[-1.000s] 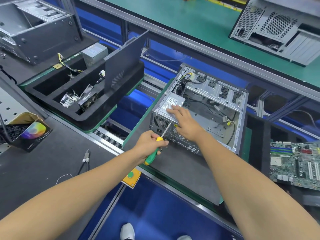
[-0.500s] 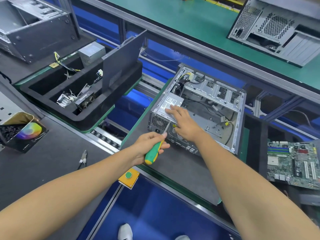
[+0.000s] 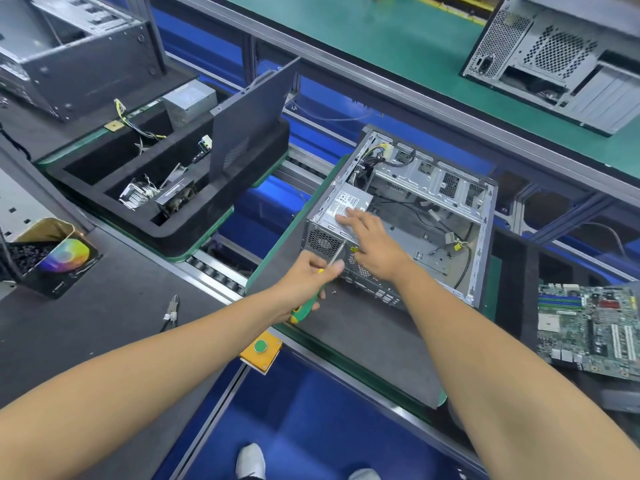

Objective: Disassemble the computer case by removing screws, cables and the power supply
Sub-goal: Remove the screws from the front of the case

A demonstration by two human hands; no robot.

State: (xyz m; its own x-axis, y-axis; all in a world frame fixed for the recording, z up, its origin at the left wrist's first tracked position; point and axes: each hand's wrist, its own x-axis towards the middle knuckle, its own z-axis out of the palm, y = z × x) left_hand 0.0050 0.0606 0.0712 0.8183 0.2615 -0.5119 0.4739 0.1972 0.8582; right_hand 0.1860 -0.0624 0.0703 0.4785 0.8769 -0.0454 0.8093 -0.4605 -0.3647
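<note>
Head view: computer case [image 3: 450,216], open side up, on a dark mat [image 3: 363,334] right of centre, long axis running from 8 o'clock to 2 o'clock, perforated rear panel facing the person. Power supply [image 3: 346,206] seated in the case's near-left corner, label upward; loose cables [image 3: 446,233] on the case floor. Right hand [image 3: 372,247], fingers straight and together, rests flat on the power supply. Left hand [image 3: 308,282] grips a green-and-yellow screwdriver [image 3: 313,292], shaft pointing toward 1 o'clock, tip at the rear panel beside the fan grille. Small screw [image 3: 334,292] on the mat just below. Black foam tray [image 3: 166,233] with parts at 10 o'clock; pliers [image 3: 172,310] at 8 o'clock; motherboard [image 3: 588,330] at 3 o'clock; second case [image 3: 561,57] at 1 o'clock.
</note>
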